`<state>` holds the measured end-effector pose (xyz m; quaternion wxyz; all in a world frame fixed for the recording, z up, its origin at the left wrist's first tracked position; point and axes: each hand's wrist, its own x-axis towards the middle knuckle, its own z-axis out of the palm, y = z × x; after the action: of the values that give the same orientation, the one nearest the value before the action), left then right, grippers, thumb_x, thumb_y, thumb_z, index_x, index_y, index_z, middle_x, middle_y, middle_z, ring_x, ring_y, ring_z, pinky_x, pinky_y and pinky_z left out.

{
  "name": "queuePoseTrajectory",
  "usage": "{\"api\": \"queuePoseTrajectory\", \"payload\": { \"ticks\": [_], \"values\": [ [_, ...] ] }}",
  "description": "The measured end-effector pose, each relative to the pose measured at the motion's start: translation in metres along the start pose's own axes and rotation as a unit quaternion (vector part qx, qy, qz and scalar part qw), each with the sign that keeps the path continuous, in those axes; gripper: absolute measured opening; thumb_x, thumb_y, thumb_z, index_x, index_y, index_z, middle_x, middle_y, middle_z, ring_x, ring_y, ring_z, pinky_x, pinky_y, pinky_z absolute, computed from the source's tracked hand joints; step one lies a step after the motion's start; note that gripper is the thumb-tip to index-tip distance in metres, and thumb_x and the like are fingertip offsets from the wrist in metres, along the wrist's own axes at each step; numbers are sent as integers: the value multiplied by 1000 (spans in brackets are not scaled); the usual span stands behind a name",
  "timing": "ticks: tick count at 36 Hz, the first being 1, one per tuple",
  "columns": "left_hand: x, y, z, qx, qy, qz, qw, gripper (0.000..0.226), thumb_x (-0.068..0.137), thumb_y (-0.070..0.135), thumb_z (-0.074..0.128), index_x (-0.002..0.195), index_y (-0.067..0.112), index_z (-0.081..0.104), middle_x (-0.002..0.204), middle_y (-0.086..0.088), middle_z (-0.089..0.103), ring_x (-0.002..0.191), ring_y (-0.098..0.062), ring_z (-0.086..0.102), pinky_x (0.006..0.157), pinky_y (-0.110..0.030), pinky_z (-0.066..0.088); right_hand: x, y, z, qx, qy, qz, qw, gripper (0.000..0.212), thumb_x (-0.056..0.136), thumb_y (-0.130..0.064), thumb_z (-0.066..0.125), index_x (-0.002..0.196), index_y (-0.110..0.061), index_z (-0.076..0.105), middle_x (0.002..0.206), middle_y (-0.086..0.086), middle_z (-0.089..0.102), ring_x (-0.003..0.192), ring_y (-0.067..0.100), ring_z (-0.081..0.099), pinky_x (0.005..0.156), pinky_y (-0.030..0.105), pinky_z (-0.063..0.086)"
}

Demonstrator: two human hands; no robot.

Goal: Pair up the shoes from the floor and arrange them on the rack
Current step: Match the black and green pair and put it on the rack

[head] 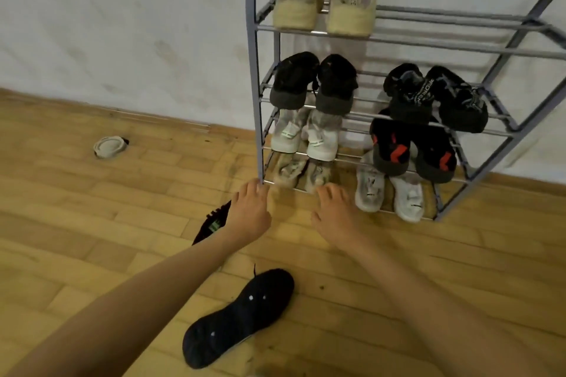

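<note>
A grey metal rack [255, 76] stands against the wall, with pairs of shoes on its shelves. A tan camouflage pair [301, 173] sits at the left of the bottom shelf. My left hand [249, 213] and my right hand [335, 213] reach toward that pair, fingers relaxed, holding nothing. The fingertips are at the shelf's front bar. A dark navy shoe [242, 315] lies sole-up on the floor between my forearms. Another black shoe [213, 223] lies on the floor, mostly hidden behind my left wrist.
The rack holds a beige pair [324, 8] on top, black pairs [315, 82] [435, 98] below, a white pair [306, 135], a black-and-red pair [413, 147] and a white pair [389, 193]. A round floor fitting [108, 146] sits at left on the wooden floor.
</note>
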<state>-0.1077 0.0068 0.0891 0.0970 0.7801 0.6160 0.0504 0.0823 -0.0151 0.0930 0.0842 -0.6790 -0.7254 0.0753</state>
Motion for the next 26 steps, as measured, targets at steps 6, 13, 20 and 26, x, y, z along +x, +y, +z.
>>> {"api": "queuePoseTrajectory", "payload": {
  "ticks": [6, 13, 20, 26],
  "values": [
    [-3, -54, 67, 10, -90, -86, 992, 56, 89, 21, 52, 139, 11, 30, 150, -14, 22, 138, -35, 22, 110, -46, 27, 10, -7, 71, 12, -126, 4, 992, 52, 91, -29, 55, 137, -16, 36, 140, 9, 36, 128, 31, 37, 102, 41, 38],
    [-6, -105, 126, -20, -115, -223, 968, 73, 90, 44, 52, 144, 9, 18, 151, -18, 17, 140, -38, 16, 113, -51, 22, 18, -15, 141, 55, -340, -21, 939, 81, 84, -41, 66, 147, -15, 23, 152, 10, 24, 139, 32, 25, 111, 44, 31],
    [-13, -132, 164, -24, -138, -267, 953, 54, 93, 26, 52, 140, 15, 28, 149, -13, 20, 136, -38, 20, 107, -57, 30, 10, -22, 194, 45, -422, -43, 905, 93, 77, -39, 74, 149, -16, 21, 153, 11, 21, 138, 30, 24, 108, 39, 31],
    [-18, -130, 171, 42, -147, -227, 962, 49, 93, 8, 46, 139, 14, 31, 140, -13, 29, 129, -36, 27, 98, -58, 38, 14, -19, 206, 42, -441, -34, 896, 88, 72, -40, 78, 143, -13, 35, 141, 11, 36, 127, 31, 38, 100, 38, 40]
  ]
}}
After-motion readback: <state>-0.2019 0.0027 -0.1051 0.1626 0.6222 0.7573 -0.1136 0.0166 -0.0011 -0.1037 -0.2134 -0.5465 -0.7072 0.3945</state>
